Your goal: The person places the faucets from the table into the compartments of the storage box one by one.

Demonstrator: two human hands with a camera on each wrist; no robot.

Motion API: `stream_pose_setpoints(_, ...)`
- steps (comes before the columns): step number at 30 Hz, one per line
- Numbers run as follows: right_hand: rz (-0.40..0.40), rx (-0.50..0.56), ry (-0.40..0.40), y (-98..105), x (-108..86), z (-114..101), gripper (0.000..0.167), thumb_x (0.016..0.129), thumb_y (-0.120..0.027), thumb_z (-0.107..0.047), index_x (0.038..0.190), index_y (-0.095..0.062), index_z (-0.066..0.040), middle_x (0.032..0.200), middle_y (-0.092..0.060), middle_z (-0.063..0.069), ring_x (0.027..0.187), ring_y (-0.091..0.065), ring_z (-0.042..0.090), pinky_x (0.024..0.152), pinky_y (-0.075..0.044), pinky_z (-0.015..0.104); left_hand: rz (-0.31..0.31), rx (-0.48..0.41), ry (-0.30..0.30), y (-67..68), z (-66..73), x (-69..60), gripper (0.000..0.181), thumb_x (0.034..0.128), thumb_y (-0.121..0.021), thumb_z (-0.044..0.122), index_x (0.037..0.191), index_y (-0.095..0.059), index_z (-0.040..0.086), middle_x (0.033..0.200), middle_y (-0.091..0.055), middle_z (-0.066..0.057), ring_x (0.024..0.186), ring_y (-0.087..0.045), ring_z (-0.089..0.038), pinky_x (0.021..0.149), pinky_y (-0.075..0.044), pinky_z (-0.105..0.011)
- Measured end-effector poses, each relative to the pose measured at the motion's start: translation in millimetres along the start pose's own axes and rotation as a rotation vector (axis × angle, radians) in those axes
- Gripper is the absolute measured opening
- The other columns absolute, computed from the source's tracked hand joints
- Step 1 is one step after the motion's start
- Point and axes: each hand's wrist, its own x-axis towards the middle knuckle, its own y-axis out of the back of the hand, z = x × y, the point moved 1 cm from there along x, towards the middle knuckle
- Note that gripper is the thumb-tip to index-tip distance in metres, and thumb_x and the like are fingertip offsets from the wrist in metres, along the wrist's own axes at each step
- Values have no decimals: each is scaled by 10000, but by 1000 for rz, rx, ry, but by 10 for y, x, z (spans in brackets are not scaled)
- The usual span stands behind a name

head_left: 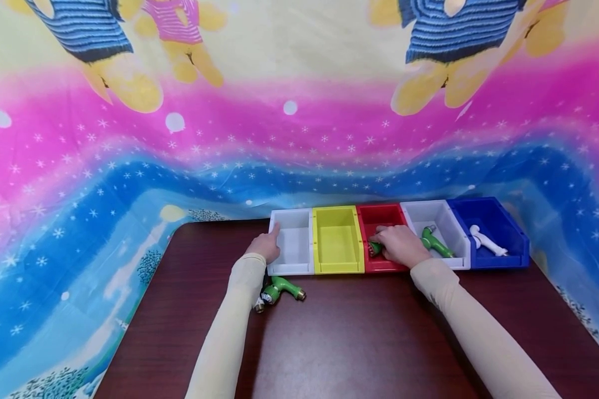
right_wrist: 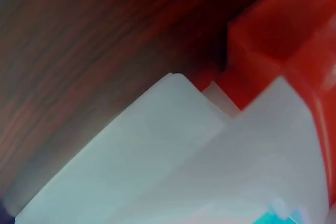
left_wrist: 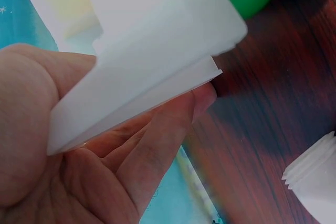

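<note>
Right now your left hand [head_left: 264, 246] has its fingers clamped on the end wall of the white bin [head_left: 293, 244], and just nearer you than those fingers a green tap [head_left: 285, 286] lies on the bench [head_left: 349, 332]. Over in the red bin [head_left: 381, 215], your right hand [head_left: 401, 244] bends its fingers over another green tap [head_left: 374, 249], right beneath them; whether they're clamped, I can't tell. Just right of those fingers, a third green tap [head_left: 435, 243] sits in the grey bin [head_left: 461, 262].
</note>
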Motion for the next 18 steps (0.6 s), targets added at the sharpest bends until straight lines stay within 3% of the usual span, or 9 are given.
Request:
stream_pose_setpoints(4,-10,3,-10,0,8,1,453,750,-840,-87,1187,-809,-201,1004,-730,39,776,-650,211,795,-594,437,4,-4,-3,12,3,-12,763,1019,-536,77,1680,-162,158,1028,-692,-229,717,-596,-259,824,-515,-410)
stream_pose_setpoints(12,-28,7,-8,10,-3,2,456,767,-847,-96,1209,-801,-197,1017,-734,42,794,-661,209,817,-599,443,-2,5,-12,3,9,-10,765,1016,-538,75,1679,-165,154,810,-623,-166,642,-541,-244,771,-493,-390)
stream_pose_setpoints(18,-58,-15,-7,14,4,15,492,779,-859,-120,1257,-778,-206,1115,-740,76,845,-679,231,846,-599,462,3,2,-9,3,1,-17,767,1013,-532,73,1680,-162,157,895,-665,-196,638,-544,-248,765,-496,-394)
